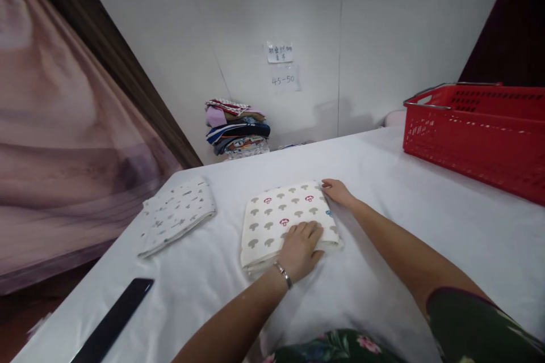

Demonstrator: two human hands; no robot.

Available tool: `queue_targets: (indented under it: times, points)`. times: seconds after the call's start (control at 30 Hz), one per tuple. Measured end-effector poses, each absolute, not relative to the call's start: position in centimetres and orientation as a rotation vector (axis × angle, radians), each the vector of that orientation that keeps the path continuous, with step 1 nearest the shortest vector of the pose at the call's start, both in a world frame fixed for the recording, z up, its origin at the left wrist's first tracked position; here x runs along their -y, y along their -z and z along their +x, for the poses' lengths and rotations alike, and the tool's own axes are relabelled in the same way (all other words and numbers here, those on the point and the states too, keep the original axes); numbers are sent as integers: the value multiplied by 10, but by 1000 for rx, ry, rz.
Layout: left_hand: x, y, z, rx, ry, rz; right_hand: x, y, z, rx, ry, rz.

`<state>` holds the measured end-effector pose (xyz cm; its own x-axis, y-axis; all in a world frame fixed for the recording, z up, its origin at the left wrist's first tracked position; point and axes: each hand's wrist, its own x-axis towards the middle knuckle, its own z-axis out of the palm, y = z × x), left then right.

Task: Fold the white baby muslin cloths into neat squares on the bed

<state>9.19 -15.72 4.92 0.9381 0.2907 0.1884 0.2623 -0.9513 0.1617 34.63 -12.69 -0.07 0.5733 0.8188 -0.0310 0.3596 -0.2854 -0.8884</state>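
Note:
A folded cream cloth with mushroom prints (276, 215) lies on the white table (426, 210) in front of me. My left hand (300, 249) rests flat on its near right part, fingers stretched out, a bracelet on the wrist. My right hand (336, 190) touches the cloth's far right corner with its fingers laid along the edge. Neither hand grips anything.
A second folded pale cloth with small prints (176, 215) lies to the left. A dark flat bar (113, 320) sits near the front left edge. A red plastic basket (477, 130) stands at the right. A stack of folded fabrics (238, 130) is by the back wall.

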Motion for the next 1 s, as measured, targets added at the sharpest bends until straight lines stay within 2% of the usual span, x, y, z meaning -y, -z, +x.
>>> queue_targets:
  times: [0.13, 0.5, 1.0]
  points:
    - [156, -47, 92, -410, -343, 2964, 114, 3, 352, 1059, -580, -1870]
    - [155, -32, 89, -472, -462, 2922, 103, -5, 357, 1238, -793, -1708]
    - [160, -23, 88, -425, -542, 2994, 93, 0, 362, 1355, -552, -1863]
